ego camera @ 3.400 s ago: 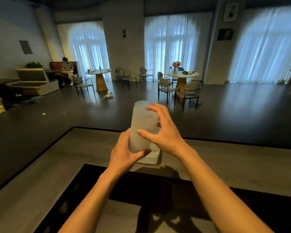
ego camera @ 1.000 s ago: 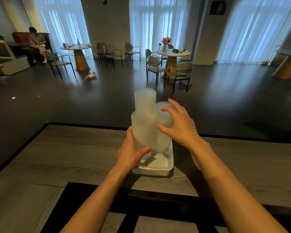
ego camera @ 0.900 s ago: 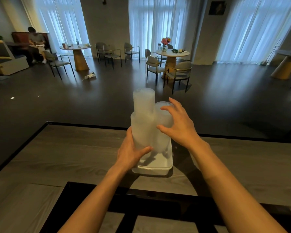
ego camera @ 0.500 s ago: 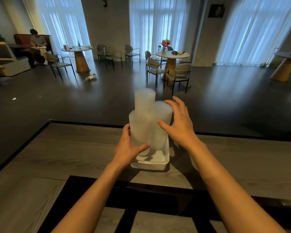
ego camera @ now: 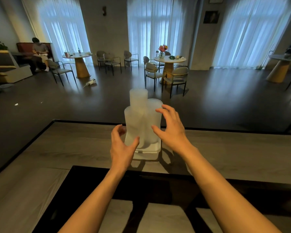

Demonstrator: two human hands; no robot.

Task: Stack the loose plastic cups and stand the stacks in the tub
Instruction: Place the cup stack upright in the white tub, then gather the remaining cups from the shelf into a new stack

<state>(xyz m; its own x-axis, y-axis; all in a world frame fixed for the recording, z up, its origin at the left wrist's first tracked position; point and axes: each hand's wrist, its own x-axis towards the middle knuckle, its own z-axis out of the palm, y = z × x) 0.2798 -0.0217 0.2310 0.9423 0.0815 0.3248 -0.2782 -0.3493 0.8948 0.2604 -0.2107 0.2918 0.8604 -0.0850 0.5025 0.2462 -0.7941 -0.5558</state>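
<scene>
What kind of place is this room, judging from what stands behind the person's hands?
Most likely a café or a lounge hall. Several round tables stand apart on an open dark floor, each with matching chairs around it. One table carries a vase of flowers, and tall curtained windows line the far wall.

Dim rm, backlit via windows (ego camera: pixel 151 31), edges prob warped

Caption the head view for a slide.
Three cup stacks stand in the tub on the table, left hand and right hand open beside them.
</scene>
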